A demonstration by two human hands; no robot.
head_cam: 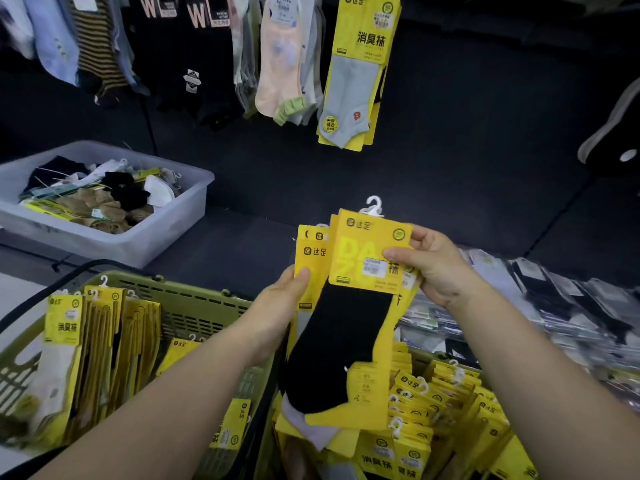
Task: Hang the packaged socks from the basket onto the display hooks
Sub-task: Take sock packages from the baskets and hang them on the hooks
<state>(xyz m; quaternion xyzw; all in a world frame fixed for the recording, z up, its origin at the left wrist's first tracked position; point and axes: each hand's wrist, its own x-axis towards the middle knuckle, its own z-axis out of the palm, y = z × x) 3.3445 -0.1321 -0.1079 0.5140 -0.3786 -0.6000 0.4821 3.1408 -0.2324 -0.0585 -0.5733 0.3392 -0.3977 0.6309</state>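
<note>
Sock packs (360, 251) fanned above the basket (194, 289).
Left hand (277, 303) and right hand (436, 268) grips both pinch the packs; light, stiff, likely slippery: hold near the hanger (374, 206).

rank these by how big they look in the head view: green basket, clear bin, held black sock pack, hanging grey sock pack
1. green basket, though partly cut off and hidden
2-3. clear bin and held black sock pack look about equal; the pack is nearer
4. hanging grey sock pack

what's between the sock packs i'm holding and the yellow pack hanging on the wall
Only bare dark display panel separates the held packs from the hanging pack, in the head view.
</note>
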